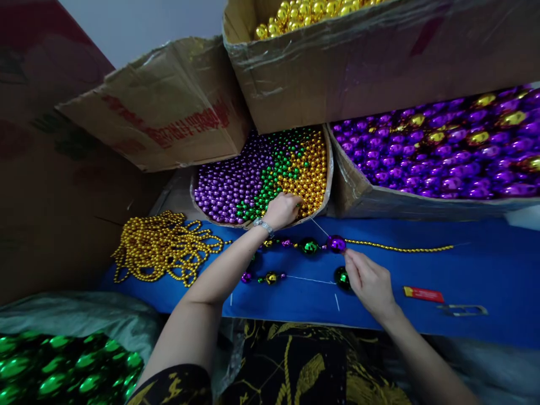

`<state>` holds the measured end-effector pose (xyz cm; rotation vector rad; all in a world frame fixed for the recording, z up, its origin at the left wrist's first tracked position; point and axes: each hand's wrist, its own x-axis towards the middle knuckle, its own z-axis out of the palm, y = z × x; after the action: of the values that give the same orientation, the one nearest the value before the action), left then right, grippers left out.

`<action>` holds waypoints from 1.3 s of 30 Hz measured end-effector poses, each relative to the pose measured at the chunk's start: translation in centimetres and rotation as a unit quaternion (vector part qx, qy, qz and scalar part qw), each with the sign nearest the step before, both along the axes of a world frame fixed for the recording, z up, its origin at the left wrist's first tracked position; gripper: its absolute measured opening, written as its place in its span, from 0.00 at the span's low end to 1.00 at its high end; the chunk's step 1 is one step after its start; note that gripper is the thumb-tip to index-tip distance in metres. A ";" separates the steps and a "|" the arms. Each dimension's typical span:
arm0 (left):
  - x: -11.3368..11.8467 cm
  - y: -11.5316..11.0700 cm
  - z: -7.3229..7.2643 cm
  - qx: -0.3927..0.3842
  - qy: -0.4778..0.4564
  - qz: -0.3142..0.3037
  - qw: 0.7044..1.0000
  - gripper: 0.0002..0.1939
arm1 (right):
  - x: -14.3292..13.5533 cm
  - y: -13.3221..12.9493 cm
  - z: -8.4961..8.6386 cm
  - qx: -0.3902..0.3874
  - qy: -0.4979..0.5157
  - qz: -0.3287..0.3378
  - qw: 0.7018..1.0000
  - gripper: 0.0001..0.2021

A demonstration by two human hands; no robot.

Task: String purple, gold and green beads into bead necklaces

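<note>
Nearest are the wearer's black-and-gold patterned clothing (pixel 291 360) and large glossy green beads (pixel 53 360) low on the left. On the blue work surface (pixel 485 270), thread snips (pixel 466 310) and a small red-and-yellow packet (pixel 426 295) lie right of the right hand (pixel 371 281). Its thumb and forefinger are together at the edge of a large purple bead (pixel 337 243); whether they pinch the bead or its thread, I cannot tell. A large green bead (pixel 342 277) sits partly behind that hand. The mixed bead strand (pixel 310 246) lies across the surface between the arms, partly hidden by the left forearm, with bare thread (pixel 310 279) along its near side.

A heap of gold bead chains (pixel 147 247) spreads at the left. Beyond, the left hand (pixel 283 211) reaches into the box of small beads (pixel 330 169), among the gold ones (purple and green fill the rest). Its fingers are curled, the tips hidden; whether they hold anything, I cannot tell.

The step appears to be picking small beads while the strand is steadied; lifting one out would call for a fine pinch clear of the box rim and slanting thread (pixel 319 226). Taller cartons (pixel 295 84) crowd in behind.
</note>
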<state>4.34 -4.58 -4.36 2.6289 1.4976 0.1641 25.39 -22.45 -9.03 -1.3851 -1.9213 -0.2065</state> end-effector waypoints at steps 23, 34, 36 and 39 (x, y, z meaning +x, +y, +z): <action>0.2 -5.6 1.2 -0.449 -0.707 0.082 0.540 0.13 | -0.3 -0.2 0.7 0.009 0.010 -0.004 1.000 0.10; 0.9 -6.7 1.3 -0.471 -0.722 0.112 0.495 0.14 | -0.2 -0.4 0.6 0.002 0.000 -0.003 1.000 0.11; 1.0 -6.7 1.4 -0.466 -0.721 0.119 0.498 0.14 | -0.2 -0.5 0.5 -0.007 -0.002 -0.003 1.000 0.12; 1.1 -6.8 1.4 -0.459 -0.720 0.121 0.506 0.14 | -0.1 -0.5 0.2 -0.017 0.003 -0.004 1.000 0.12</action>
<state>5.48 -11.36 -2.95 0.6805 0.7342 0.9336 25.26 -22.99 -8.81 -1.4151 -1.9227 -0.1734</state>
